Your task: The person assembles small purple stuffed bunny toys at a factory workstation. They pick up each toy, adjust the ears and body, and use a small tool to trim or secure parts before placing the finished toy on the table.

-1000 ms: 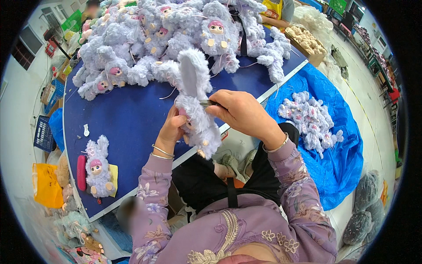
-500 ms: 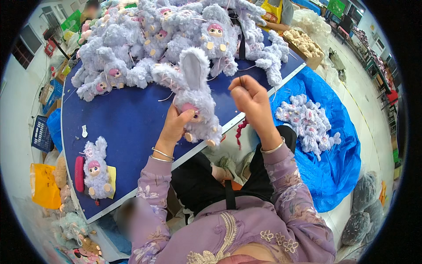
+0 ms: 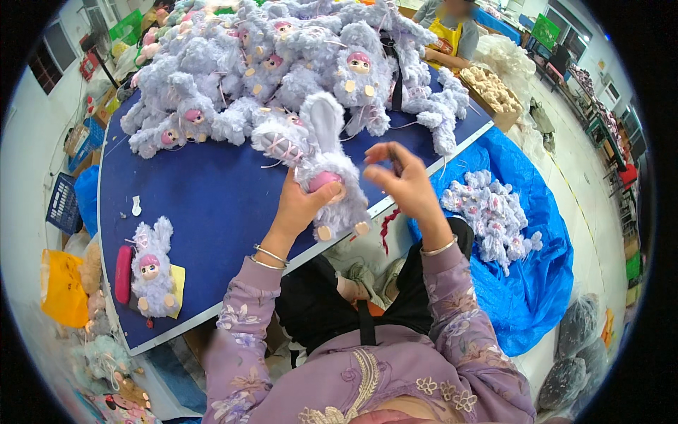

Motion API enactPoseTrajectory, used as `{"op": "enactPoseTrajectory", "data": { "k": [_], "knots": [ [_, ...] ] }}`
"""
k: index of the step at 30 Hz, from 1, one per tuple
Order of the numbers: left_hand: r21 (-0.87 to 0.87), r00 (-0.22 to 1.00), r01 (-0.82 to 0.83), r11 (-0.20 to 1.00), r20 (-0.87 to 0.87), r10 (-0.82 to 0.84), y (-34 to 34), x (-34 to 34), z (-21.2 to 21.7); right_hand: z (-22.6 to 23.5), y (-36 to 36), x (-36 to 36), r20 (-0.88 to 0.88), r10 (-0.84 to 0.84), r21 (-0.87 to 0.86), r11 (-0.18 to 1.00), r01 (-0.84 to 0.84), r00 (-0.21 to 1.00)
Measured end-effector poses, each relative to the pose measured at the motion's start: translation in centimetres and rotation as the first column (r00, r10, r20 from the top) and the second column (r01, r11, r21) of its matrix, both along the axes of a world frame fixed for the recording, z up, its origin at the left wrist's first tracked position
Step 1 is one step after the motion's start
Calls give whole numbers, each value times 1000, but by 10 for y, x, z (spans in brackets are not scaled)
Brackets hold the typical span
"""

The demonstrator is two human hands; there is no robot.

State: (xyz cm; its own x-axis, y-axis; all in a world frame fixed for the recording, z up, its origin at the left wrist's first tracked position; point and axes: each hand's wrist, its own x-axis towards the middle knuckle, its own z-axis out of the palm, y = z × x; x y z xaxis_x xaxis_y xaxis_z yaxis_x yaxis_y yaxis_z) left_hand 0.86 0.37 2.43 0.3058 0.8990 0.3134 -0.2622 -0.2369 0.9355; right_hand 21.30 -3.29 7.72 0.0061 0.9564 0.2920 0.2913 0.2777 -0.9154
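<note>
A lavender plush rabbit doll with a pink-haired face is held up over the table's near edge. My left hand grips it round the body, the thumb across the face. One ear stands upright; the other, with pink criss-cross lacing, flops to the left. My right hand is just right of the doll, apart from it, fingers curled. Something small and dark shows between its fingers, too little to name. A red braided cord hangs below it by the table edge.
A heap of similar plush rabbits covers the far side of the blue table. One rabbit lies at the left beside a pink case. More rabbit pieces lie on a blue sheet. A person sits beyond.
The doll has shifted slightly right and nearer me, tilting a little. My right hand has loosened from a tight fist, its fingers reaching toward the doll. The person beyond shows more fully.
</note>
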Motion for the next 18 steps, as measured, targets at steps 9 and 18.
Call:
{"op": "enactPoseTrajectory", "data": {
  "k": [9, 18],
  "knots": [
    [-92, 992, -47, 995, 116, 57, -2, 0, 1, -41, -5, -25, -83, 206, -551, 806, -217, 975],
    [-150, 946, -303, 941, 71, 316, 19, -19, -10, -61, -3, -36, -408, 354, -431, 738, -519, 842]
  ]
}}
